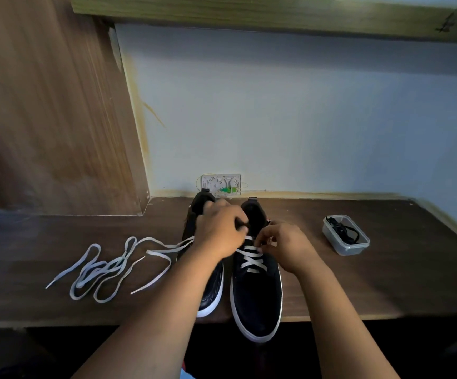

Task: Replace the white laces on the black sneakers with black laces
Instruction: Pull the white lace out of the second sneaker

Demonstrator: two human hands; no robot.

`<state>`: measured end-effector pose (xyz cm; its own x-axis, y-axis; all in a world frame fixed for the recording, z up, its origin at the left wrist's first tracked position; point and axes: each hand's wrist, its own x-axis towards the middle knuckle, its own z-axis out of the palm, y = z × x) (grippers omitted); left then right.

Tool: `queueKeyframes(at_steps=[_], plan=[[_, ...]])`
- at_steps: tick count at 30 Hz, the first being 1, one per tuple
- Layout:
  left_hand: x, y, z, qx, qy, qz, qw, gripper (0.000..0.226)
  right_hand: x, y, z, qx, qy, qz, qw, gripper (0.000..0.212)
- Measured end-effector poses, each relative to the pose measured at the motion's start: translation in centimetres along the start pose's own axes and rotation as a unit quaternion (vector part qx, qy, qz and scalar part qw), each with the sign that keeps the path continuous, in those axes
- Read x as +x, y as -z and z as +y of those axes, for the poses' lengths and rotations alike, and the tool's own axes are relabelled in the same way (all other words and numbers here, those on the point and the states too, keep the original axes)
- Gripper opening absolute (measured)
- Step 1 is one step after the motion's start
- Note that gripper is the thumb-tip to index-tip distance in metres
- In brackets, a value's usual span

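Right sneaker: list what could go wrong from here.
1. The right sneaker juts past the table edge; tugging its white lace might tip it off.
2. The loose lace lies coiled on itself and could tangle.
3. The right hand works near the tub of black laces and might knock it.

Black sneakers mid-relacing on a wooden desk.
The left sneaker [211, 291] is unlaced; the right sneaker [257, 296] keeps white laces [252, 259] low. A loose white lace [107, 266] sprawls left; black laces [343, 231] sit coiled in a tub [345, 248].
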<state>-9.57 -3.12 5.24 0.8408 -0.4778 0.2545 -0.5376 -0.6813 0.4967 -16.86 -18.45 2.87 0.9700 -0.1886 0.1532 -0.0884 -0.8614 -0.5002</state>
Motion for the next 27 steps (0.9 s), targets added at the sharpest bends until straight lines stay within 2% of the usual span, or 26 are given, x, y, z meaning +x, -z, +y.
queueKeyframes(at_steps=[3, 6, 9, 11, 12, 14, 15, 17, 18, 22, 25, 27], plan=[[-0.8, -1.8, 1.2, 0.015, -0.025, -0.094, 0.995, 0.025, 0.1, 0.0, 0.3, -0.019, 0.024, 0.008, 0.999, 0.008], [-0.9, -3.1, 1.2, 0.034, -0.022, -0.108, 0.993, 0.025, 0.2, 0.0, 0.5, -0.034, -0.004, -0.029, 0.999, 0.006], [-0.8, -3.7, 0.9, -0.012, -0.005, -0.105, 0.994, 0.015, 0.4, -0.2, 0.3, 0.014, -0.003, -0.03, 0.999, 0.006], [-0.8, -3.4, 1.2, -0.116, 0.063, -0.116, 0.984, 0.01, 0.4, -0.2, 0.4, 0.051, 0.003, -0.015, 0.999, 0.014], [-0.8, -3.0, 1.4, -0.206, 0.112, -0.115, 0.965, 0.014, 0.3, -0.1, 0.6, 0.058, 0.004, -0.01, 0.998, 0.018], [-0.8, -2.2, 2.1, -0.369, 0.193, -0.107, 0.903, 0.019, 0.1, 0.0, 1.1, 0.06, 0.009, -0.011, 0.998, 0.025], [-0.9, -1.7, 2.4, -0.416, 0.213, -0.111, 0.877, 0.02, 0.0, -0.1, 1.3, 0.063, 0.004, -0.014, 0.998, 0.025], [-0.9, -1.4, 2.6, -0.446, 0.217, -0.118, 0.86, 0.024, -0.1, -0.3, 1.8, 0.091, -0.007, -0.003, 0.996, 0.022], [-1.0, -1.5, 2.5, -0.437, 0.211, -0.117, 0.866, 0.024, -0.1, -0.5, 2.0, 0.11, -0.008, 0.012, 0.994, 0.018], [-0.6, -2.3, 1.3, -0.265, 0.15, -0.106, 0.947, 0.026, 0.0, -0.8, 2.0, 0.136, 0.01, 0.059, 0.989, 0.014], [-0.4, -3.0, 0.4, -0.188, 0.093, -0.087, 0.974, 0.021, -0.1, -0.4, 0.9, 0.1, 0.034, 0.105, 0.989, 0.019], [-0.3, -3.3, 0.3, -0.17, 0.043, -0.059, 0.983, 0.026, -0.1, 0.4, -0.2, 0.095, 0.057, 0.152, 0.982, 0.021]])
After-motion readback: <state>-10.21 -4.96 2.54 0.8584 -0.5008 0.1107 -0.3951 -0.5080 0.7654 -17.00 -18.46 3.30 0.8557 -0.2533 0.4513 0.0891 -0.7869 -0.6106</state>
